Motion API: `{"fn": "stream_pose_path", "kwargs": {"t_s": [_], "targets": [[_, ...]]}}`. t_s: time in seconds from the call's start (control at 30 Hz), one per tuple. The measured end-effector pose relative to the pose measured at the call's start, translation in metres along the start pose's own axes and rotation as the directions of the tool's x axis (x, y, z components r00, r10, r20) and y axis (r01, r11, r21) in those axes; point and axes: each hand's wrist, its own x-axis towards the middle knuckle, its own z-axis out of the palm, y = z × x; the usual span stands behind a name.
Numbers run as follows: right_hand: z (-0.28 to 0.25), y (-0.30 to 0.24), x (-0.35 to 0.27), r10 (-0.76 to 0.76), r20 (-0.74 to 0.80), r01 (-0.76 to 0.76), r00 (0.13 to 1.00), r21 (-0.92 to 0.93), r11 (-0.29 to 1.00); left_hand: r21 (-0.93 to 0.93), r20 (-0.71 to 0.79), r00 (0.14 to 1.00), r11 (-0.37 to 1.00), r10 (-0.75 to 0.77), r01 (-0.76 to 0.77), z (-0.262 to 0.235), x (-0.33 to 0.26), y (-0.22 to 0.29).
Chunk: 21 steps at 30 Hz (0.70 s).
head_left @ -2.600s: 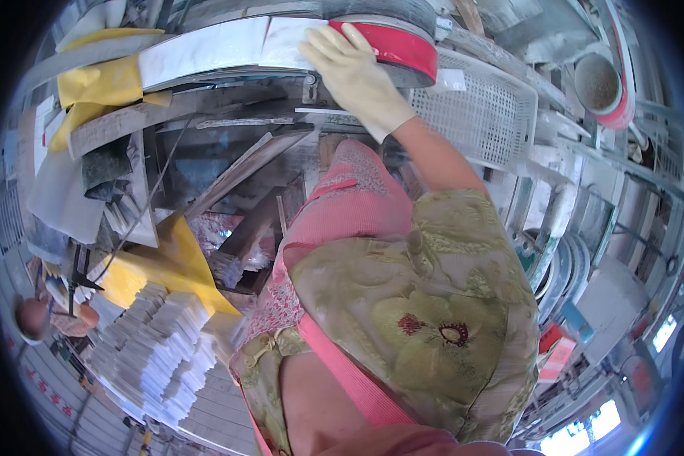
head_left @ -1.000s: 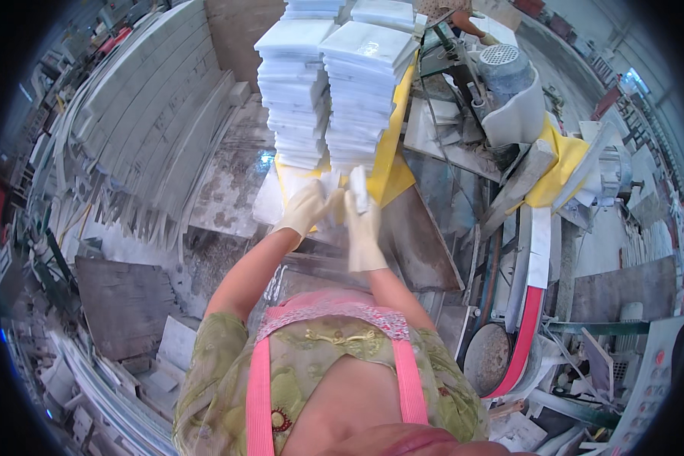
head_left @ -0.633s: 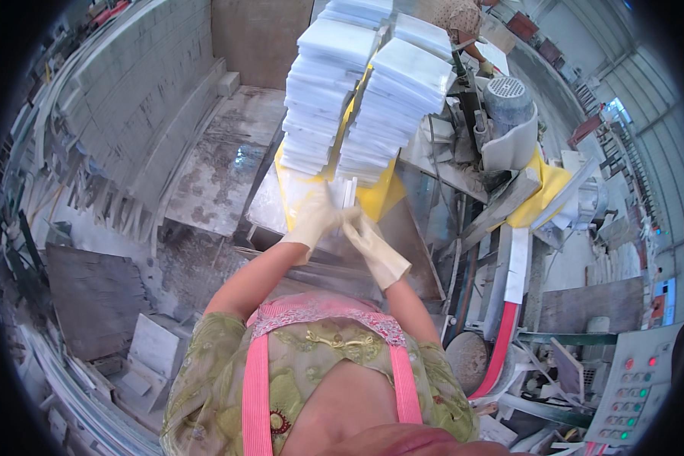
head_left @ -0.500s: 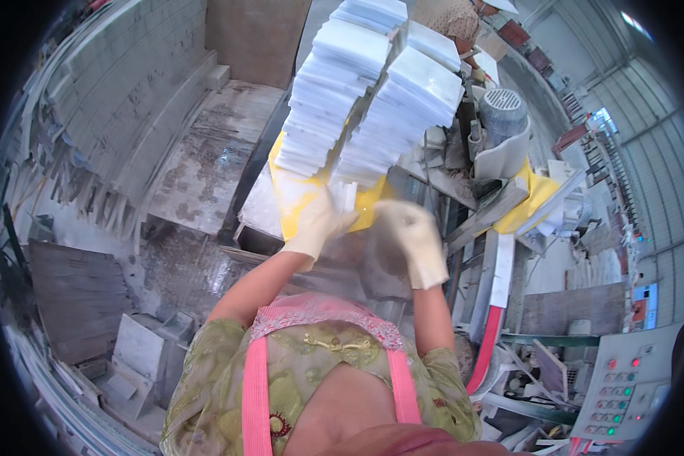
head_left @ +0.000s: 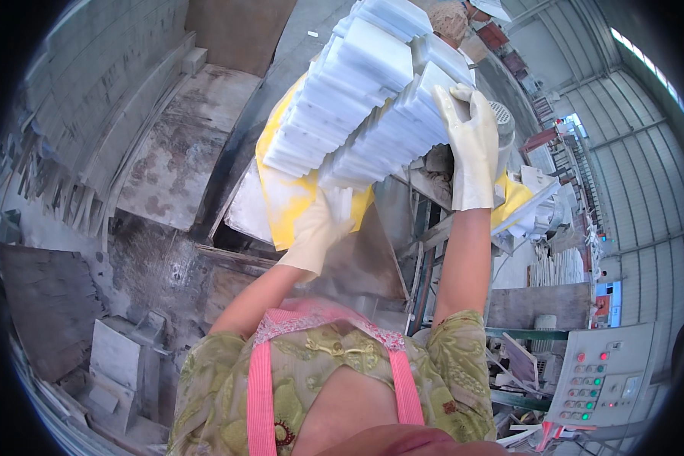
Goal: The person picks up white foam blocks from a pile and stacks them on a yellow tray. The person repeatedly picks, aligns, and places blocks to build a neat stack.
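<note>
Two long leaning rows of white stone tiles, the left row and the right row, stand close together on a yellow sheet. My left hand, in a cream rubber glove, is closed at their near end, on a small white stone piece; its fingertips are partly hidden. My right hand, gloved alike, reaches far forward along the right row's outer side. Its thumb and bent fingers are apart at a tile's upper edge, with a gap showing between them.
A grey motor stands right of the tiles, near stone scraps and another yellow sheet. A control panel with lit buttons is at the lower right. Stacked slabs line the left. Another person is at the far end.
My right hand has swung forward and right, from the near end of the tiles to the right row's side. My left hand stays at the near end. The view has shifted slightly.
</note>
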Motion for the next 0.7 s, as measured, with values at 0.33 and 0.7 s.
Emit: {"fn": "stream_pose_path", "kwargs": {"t_s": [0.33,0.7], "targets": [[-0.009,0.016,-0.002,0.066,0.086,-0.083,0.994,0.208,0.975,-0.035,0.004,1.0,0.999,-0.005,0.005,-0.001,0.003,-0.001],[-0.028,0.005,-0.009,0.069,0.244,-0.156,0.967,0.36,0.92,-0.063,-0.014,1.0,0.998,0.021,-0.022,0.002,0.001,-0.003]]}}
